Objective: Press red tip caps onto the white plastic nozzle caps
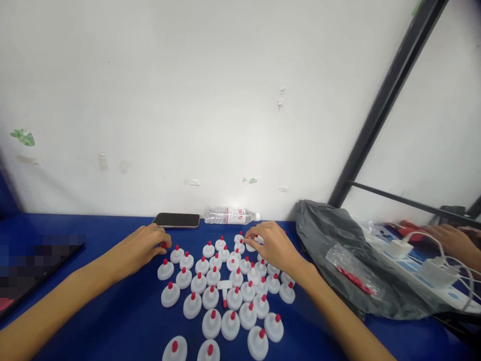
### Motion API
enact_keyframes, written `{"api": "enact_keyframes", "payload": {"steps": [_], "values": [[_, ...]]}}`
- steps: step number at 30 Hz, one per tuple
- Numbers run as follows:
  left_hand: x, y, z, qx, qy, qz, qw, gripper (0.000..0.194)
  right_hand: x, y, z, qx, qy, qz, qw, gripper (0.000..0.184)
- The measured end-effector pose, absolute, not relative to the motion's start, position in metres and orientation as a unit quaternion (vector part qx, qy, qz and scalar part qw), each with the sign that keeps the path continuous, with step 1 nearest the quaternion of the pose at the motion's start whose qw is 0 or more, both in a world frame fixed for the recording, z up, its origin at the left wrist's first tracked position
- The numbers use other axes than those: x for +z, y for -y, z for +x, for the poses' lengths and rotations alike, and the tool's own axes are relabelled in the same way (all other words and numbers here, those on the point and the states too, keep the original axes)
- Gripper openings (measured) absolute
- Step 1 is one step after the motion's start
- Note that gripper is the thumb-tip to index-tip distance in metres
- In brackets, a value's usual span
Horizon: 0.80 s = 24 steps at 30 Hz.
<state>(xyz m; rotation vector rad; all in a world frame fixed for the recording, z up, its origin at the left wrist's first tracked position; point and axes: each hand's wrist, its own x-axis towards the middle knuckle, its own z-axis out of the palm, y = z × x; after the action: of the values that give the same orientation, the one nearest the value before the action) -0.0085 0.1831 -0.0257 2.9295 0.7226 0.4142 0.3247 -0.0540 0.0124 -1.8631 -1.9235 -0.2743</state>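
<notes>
Several white dome-shaped caps with red tips (221, 296) stand in rows on a blue table (112, 321). One cap (224, 290) lies on its side among them. My left hand (145, 245) rests at the left end of the far row, fingers curled around a red-tipped cap (164, 245). My right hand (272, 245) is at the far right of the group, its fingers pinched on a white cap (251, 244).
A phone (176, 219) and a lying water bottle (230, 215) sit by the white wall. A grey plastic bag (338, 260) with a small packet of red tips (351, 273) lies right. Another person's hand (453, 240), power strip and chargers (413, 255) are far right.
</notes>
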Motion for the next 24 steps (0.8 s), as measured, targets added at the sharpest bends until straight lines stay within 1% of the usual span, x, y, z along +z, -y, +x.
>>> {"api": "enact_keyframes", "payload": {"steps": [6, 13, 18, 21, 24], "values": [[-0.029, -0.187, -0.009, 0.123, -0.239, 0.961, 0.068, 0.022, 0.01, 0.053, 0.324, -0.077, 0.697, -0.688, 0.186, 0.007], [-0.03, -0.18, -0.011, 0.13, -0.232, 0.962, 0.067, 0.026, 0.01, 0.057, 0.32, -0.09, 0.701, -0.683, 0.184, 0.021], [-0.025, -0.176, -0.01, 0.13, -0.23, 0.962, 0.066, 0.022, 0.011, 0.057, 0.32, -0.111, 0.716, -0.661, 0.195, 0.031], [-0.023, -0.175, -0.01, 0.128, -0.229, 0.963, 0.066, 0.021, 0.011, 0.056, 0.32, -0.119, 0.717, -0.656, 0.202, 0.029], [-0.019, -0.171, -0.01, 0.141, -0.233, 0.96, 0.064, 0.028, 0.01, 0.056, 0.32, -0.124, 0.715, -0.654, 0.211, 0.025]]}}
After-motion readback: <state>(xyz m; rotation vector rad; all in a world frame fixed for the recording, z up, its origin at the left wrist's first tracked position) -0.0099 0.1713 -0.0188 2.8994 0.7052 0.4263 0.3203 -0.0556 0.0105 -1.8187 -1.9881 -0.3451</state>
